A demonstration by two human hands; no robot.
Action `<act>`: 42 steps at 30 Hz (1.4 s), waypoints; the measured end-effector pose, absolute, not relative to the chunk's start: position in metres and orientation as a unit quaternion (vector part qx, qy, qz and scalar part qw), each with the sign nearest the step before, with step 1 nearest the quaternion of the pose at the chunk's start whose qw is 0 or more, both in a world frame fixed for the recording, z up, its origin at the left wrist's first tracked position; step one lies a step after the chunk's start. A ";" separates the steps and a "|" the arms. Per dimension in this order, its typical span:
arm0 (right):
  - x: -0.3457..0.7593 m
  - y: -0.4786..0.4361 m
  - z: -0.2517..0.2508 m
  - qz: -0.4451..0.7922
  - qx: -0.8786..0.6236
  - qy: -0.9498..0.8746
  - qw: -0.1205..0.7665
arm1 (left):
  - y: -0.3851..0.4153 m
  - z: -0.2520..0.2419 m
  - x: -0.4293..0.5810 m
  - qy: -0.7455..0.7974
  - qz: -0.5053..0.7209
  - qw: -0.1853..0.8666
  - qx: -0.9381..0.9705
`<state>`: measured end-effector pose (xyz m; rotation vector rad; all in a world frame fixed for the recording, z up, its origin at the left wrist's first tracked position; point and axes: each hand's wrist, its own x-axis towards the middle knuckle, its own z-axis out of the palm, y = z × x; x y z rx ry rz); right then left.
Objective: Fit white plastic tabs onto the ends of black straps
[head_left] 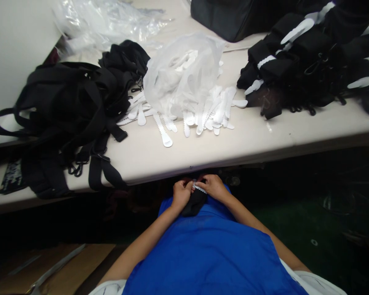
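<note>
In my lap, just below the table's front edge, lies a black folded strap bundle (195, 203). A white toothed plastic tie (201, 189) runs across its top. My left hand (181, 193) pinches the tie's left end, fingers closed. From the other side, my right hand (215, 187) grips the same tie with thumb and fingers. Both hands touch or nearly touch at the tie's joint, and their fingers partly hide it. Whether the tie is fastened, I cannot tell.
On the table (258, 141) stands a translucent plastic bag (184, 73) amid loose white ties (217, 110). Black straps and bags (70, 98) heap at left, some hanging over the edge. Tied black bundles (298, 61) pile at right. Clear plastic (104, 20) lies behind; cardboard (58, 266) below.
</note>
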<state>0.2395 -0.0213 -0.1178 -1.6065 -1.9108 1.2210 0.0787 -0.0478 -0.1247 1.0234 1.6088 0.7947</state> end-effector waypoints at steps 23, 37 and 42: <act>0.228 -0.043 -0.139 0.385 -0.628 -0.620 0.271 | -0.044 -0.136 0.075 0.639 0.322 0.549 0.433; 0.226 -0.038 -0.129 0.427 -0.607 -0.596 0.308 | -0.043 -0.127 0.072 0.577 0.382 0.637 0.340; 0.228 -0.043 -0.132 0.454 -0.590 -0.583 0.326 | -0.041 -0.121 0.071 0.586 0.369 0.621 0.368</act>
